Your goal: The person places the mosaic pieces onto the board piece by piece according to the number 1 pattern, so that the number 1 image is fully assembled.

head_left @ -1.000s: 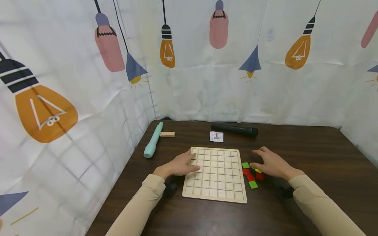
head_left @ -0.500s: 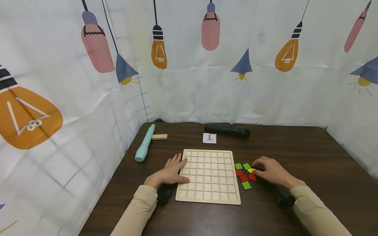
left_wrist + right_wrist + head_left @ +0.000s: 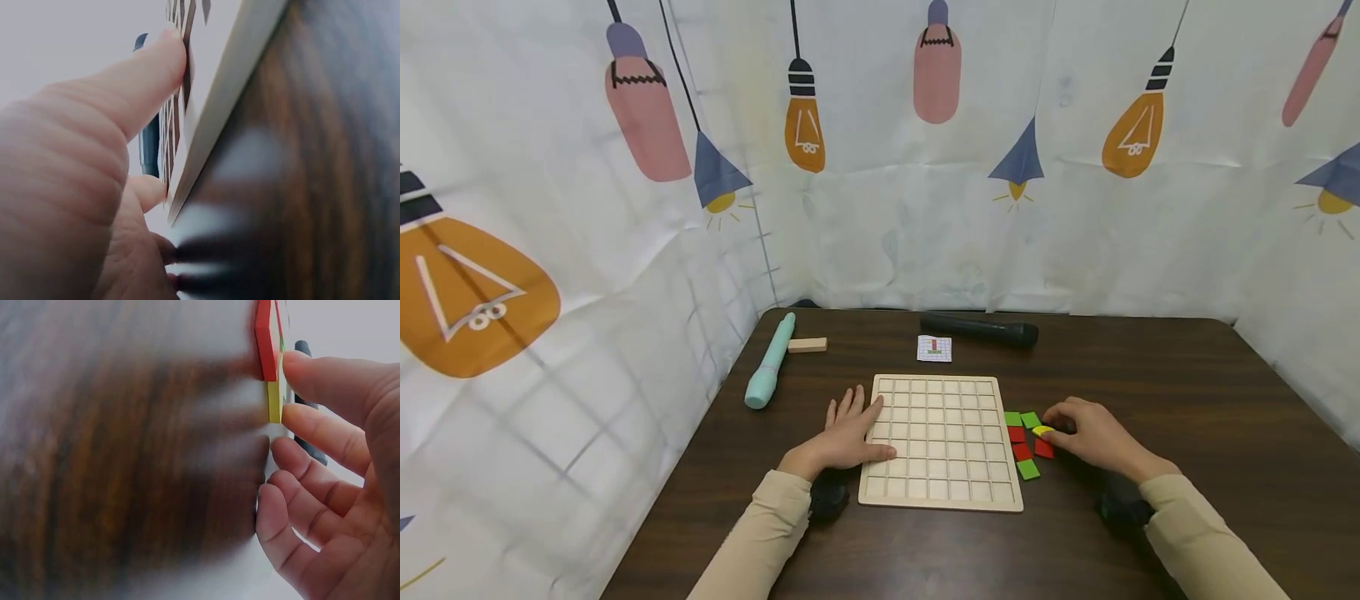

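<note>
A light wooden grid board [image 3: 936, 504] lies on the dark table. My left hand [image 3: 838, 440] is spread along its left side, with the thumb and index finger over the rim; the left wrist view shows the thumb [image 3: 144, 78] on the top face. Right of the board lie several small square tiles, among them a red tile [image 3: 1022, 452] and a green tile [image 3: 1028, 470]. My right hand [image 3: 1093, 433] pinches a yellow tile [image 3: 1042, 431] between thumb and index finger, low at the table. In the right wrist view that yellow tile [image 3: 274, 403] sits behind a red one, the other fingers loosely curled.
Behind the board lie a small printed pattern card [image 3: 934, 348] and a black microphone [image 3: 979, 330]. A mint-green microphone-shaped object [image 3: 770, 362] and a small wooden block [image 3: 808, 344] are at the back left. A curtain [image 3: 880, 217] hangs around the table.
My right hand has come down to the yellow tile and its thumb and index finger have closed in on it. My left hand has shifted towards the board's left edge, fingers spreading.
</note>
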